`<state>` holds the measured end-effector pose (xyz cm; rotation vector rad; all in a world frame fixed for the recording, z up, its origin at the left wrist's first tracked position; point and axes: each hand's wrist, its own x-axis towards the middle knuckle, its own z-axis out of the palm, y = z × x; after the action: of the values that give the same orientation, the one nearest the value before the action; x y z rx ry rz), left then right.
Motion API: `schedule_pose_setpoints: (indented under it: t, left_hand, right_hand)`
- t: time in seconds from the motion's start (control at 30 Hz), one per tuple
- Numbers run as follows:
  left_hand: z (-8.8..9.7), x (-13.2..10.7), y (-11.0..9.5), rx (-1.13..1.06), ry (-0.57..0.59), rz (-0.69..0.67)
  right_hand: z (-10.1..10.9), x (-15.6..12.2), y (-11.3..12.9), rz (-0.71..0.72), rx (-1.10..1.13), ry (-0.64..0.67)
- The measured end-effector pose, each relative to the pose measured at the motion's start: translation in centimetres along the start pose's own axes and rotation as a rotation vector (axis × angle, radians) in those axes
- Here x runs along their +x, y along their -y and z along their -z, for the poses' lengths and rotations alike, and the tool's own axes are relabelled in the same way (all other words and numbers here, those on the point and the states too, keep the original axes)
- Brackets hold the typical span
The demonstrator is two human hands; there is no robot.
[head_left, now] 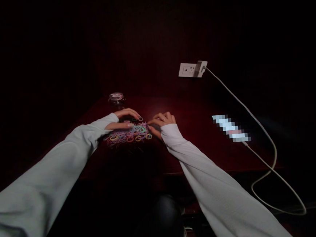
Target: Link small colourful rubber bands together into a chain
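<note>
A loose pile of colourful hair ties [121, 136] lies on the dark red table, thin strands mixed with small yellow, orange and green rings. My left hand [125, 117] reaches over its far left side, fingers stretched and thumb apart along the top of the heap. Green rings show close to its fingertips. At the right edge of the pile is my right hand [160, 121], fingers bent and thumb apart from them, the tips touching or very near the ties. I make out nothing held in either hand, though the light is dim.
A clear round jar with a patterned lid [116, 97] stands behind the left hand. Right of the hands lies a blurred-out phone [231, 128], its white cable [244, 108] looping past the table edge to a charger [201, 67] in a wall socket [188, 70].
</note>
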<state>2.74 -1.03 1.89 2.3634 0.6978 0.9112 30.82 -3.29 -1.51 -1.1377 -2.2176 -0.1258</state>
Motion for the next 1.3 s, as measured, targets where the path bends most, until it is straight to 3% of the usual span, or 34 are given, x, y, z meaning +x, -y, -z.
schedule_pose_setpoints:
  t: [0.1,0.23,0.43,0.63,0.77,1.1,1.3]
  left_hand:
    - [-0.1,-0.2,0.1,0.209,0.183,-0.066]
    - [-0.2,-0.3,0.6,0.324,0.235,-0.079]
    - [-0.8,-0.1,0.2,0.266,0.111,-0.078]
    - [0.0,0.4,-0.8,0.203,0.088,0.023]
    - [0.0,0.6,-0.7,0.214,-0.024,0.063]
    - [-0.7,0.3,-0.7,0.169,-0.221,0.219]
    - [-0.9,0.5,-0.9,0.19,-0.243,0.176]
  right_hand:
    - [0.5,-0.3,0.6,0.105,0.005,0.067]
    - [1.4,-0.5,0.8,0.082,0.04,0.097]
    - [1.4,-0.4,0.9,0.031,0.057,0.111]
    - [0.3,0.0,0.6,-0.015,0.045,0.126]
    - [-0.3,0.4,0.4,-0.047,0.026,0.154]
    - [0.8,-0.5,0.7,-0.002,0.068,0.126]
    - [0.6,-0.4,0.7,0.003,0.083,0.133]
